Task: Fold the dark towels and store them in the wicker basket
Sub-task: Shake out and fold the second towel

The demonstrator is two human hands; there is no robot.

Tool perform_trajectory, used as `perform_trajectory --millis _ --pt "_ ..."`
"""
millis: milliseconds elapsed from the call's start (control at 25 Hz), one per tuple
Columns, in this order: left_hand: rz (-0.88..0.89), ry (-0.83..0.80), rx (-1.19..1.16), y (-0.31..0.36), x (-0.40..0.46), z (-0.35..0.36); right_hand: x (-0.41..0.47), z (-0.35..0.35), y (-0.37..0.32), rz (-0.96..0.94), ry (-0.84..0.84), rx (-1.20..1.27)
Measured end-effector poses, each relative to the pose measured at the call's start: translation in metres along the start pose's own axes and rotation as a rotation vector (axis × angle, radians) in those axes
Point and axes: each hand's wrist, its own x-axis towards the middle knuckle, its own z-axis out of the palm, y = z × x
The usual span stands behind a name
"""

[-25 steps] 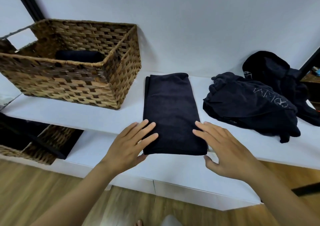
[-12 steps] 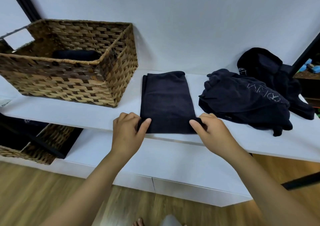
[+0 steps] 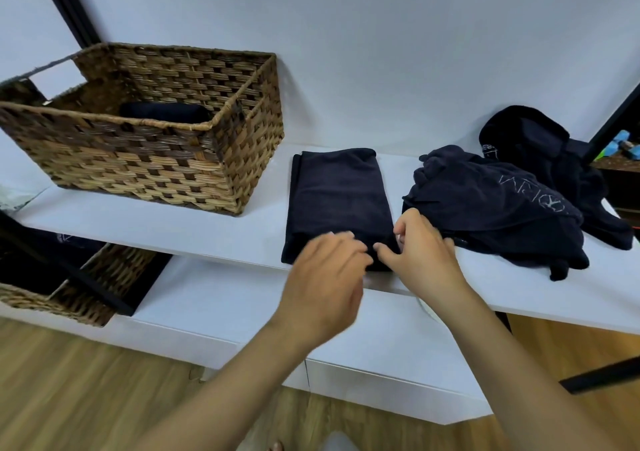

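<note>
One dark towel (image 3: 166, 113) is already folded & sits inside the wicker basket (image 3: 145, 159) on the white bench (image 3: 173, 225). A 2nd towel (image 3: 337, 201) lies flat in a long folded strip just right of the basket; the right hand (image 3: 424, 255) pinches its near right corner, while the left hand (image 3: 323, 277) is blurry w/ fingers curled at the near edge, so I can't tell if its grip is closed. I think it needs 1 more fold, then goes in; the messy dark pile (image 3: 491, 208) on the right is not done yet.

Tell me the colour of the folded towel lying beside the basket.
Dark navy, almost black: the folded towel, seen in the head view.
</note>
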Motion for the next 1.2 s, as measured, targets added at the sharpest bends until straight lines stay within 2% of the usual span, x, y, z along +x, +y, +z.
perform_trajectory --millis 80,120,160,200,240,320,400,480,640,920,1080,1200 --pt "-0.035 -0.078 -0.024 0.009 -0.009 0.020 -0.008 0.001 -0.005 -0.179 0.236 -0.083" --pt "-0.067 -0.080 -0.069 0.008 -0.012 0.025 -0.016 0.004 -0.009 -0.366 0.351 -0.022" --pt "-0.097 -0.059 -0.128 0.006 -0.013 0.026 -0.025 0.008 -0.013 -0.549 0.386 0.044" --pt "-0.124 -0.043 -0.185 0.003 -0.013 0.026 -0.033 0.017 -0.017 -0.712 0.321 0.103" --pt "-0.138 -0.043 -0.223 0.002 -0.012 0.023 -0.040 0.026 -0.018 -0.785 0.187 0.131" --pt "-0.099 -0.064 -0.249 -0.002 -0.012 0.016 -0.043 0.041 -0.007 -0.697 0.002 0.159" --pt "-0.075 -0.040 -0.208 -0.015 -0.015 0.012 -0.036 0.042 0.015 -0.590 0.070 0.064" --pt "-0.097 0.000 -0.180 -0.039 -0.021 0.006 -0.030 0.039 0.035 -0.572 0.174 -0.022" --pt "-0.046 -0.093 -0.264 -0.075 -0.025 -0.007 -0.022 0.025 0.044 -0.482 0.170 0.026" --pt "-0.116 -0.129 -0.131 -0.078 -0.010 -0.004 -0.001 0.019 0.034 -0.476 0.101 -0.019" --pt "-0.256 -0.132 -0.043 -0.058 0.003 -0.017 0.002 0.005 0.023 -0.302 -0.085 0.045" --pt "-0.364 -0.286 0.042 -0.052 0.026 -0.024 0.009 0.000 0.013 -0.200 -0.143 -0.036"
